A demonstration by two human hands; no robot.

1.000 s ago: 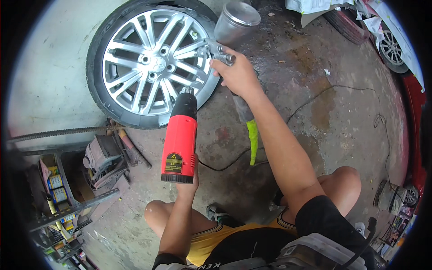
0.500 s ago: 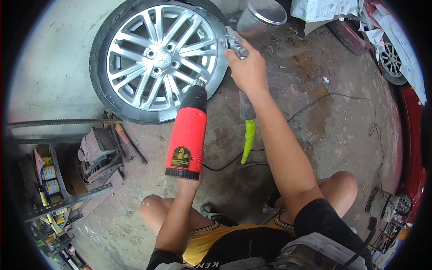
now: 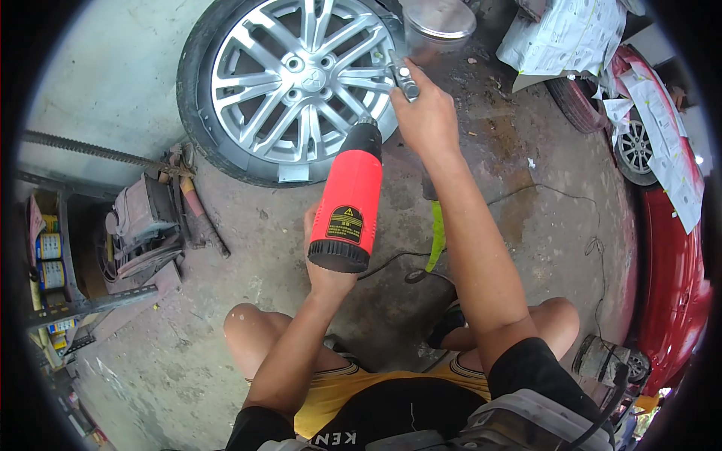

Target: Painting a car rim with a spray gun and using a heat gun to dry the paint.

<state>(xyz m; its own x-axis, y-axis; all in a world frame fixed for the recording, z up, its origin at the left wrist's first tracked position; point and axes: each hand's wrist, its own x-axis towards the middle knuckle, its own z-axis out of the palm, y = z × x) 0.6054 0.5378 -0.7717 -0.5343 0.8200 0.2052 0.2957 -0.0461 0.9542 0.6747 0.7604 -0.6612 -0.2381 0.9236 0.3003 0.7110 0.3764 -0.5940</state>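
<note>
My left hand (image 3: 325, 274) is wrapped round the grip of a red heat gun (image 3: 350, 192), mostly hidden beneath it. The gun's dark nozzle points toward the lower right rim of a silver spoked wheel (image 3: 308, 124). Pale masking pieces (image 3: 293, 173) lie along the tyre (image 3: 201, 124). In my right hand (image 3: 429, 113) is a metal spray gun (image 3: 407, 81), held beside the wheel's right edge. A translucent cup with a silvery lid (image 3: 432, 37) shows just beyond it; their join is hidden. Below that hand hangs a hose wrapped in lime-green tape (image 3: 436, 237), partly behind my forearm.
A metal shelf with boxes (image 3: 51, 263) and grimy equipment (image 3: 143, 218) stand at the left. A cable (image 3: 406, 255) runs over the concrete floor. To the right are a red car (image 3: 673, 263), paper-masked parts (image 3: 564, 37) and a round drum (image 3: 602, 357).
The view has shifted, so the wheel now sits further right and higher. My left hand has moved the heat gun right, closer to my right hand. Both tools stay held.
</note>
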